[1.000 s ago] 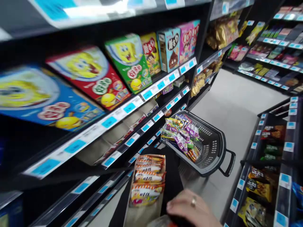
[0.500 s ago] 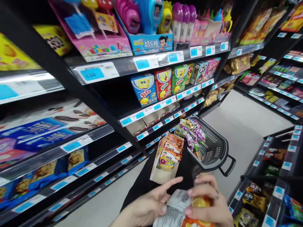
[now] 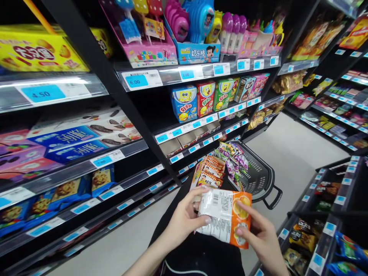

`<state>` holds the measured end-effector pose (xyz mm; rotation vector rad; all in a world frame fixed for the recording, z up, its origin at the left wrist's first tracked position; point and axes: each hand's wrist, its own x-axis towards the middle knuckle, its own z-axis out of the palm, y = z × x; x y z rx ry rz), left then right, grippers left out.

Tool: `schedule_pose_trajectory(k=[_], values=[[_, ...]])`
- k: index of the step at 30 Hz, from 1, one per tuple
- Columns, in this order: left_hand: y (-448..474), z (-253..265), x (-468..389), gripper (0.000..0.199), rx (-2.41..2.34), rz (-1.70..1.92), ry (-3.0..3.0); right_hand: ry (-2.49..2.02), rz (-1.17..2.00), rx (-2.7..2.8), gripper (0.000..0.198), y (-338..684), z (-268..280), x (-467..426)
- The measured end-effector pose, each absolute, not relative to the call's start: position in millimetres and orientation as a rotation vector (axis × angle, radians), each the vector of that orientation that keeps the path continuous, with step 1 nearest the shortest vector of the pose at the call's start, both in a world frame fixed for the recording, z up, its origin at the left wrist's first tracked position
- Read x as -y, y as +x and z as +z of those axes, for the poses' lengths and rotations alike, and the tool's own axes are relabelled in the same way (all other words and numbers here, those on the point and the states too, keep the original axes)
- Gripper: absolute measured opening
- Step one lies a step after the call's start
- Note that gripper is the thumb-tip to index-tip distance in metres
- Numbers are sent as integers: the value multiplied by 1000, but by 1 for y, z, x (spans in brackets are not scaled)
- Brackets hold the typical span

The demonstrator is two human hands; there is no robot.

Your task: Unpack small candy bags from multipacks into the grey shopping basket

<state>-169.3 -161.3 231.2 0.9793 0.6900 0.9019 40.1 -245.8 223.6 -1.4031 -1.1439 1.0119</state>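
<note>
Between my two hands, above my lap, is a candy packet [image 3: 220, 216] with a white printed back with a barcode and an orange end showing orange slices. My left hand [image 3: 188, 214] grips its white end, thumb on the face and a ring on one finger. At the orange end, my right hand [image 3: 257, 230] holds the packet between thumb and fingers. Just beyond it is an open display box [image 3: 198, 172] of similar orange-and-white packets, its lower part hidden by the packet and my left hand.
A grey shopping basket [image 3: 258, 180] on the floor holds several purple and green packets [image 3: 234, 161]. Snack shelves with price tags line the left, with boxed biscuits [image 3: 184, 103] and toys [image 3: 198, 23]. A low rack [image 3: 324, 214] stands at the right; pale floor [image 3: 296, 142] runs between.
The packet has come up and forward, turned so its printed back shows, and now covers part of the display box. Both hands still hold it. The view has shifted slightly left.
</note>
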Motion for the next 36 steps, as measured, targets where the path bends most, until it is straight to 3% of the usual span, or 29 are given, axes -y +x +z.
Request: schedule_pose_trajectory(k=[8, 16, 22, 29, 33, 36], values=[[-175, 227, 169, 27, -816, 1109, 1350, -1299, 329, 1365, 23, 28, 228, 249], [-166, 245, 174, 3, -812, 1243, 1437, -1386, 254, 1356, 11, 16, 244, 247], [-160, 256, 178, 25, -997, 1129, 1359, -1504, 476, 1216, 20, 8, 241, 250], [-175, 241, 165, 15, -830, 913, 1260, -1430, 891, 857, 24, 18, 234, 244], [-177, 227, 167, 35, -663, 884, 1042, -1367, 971, 711, 25, 17, 225, 240], [-171, 222, 169, 48, -661, 951, 885, -1380, 843, 708, 26, 13, 216, 239]])
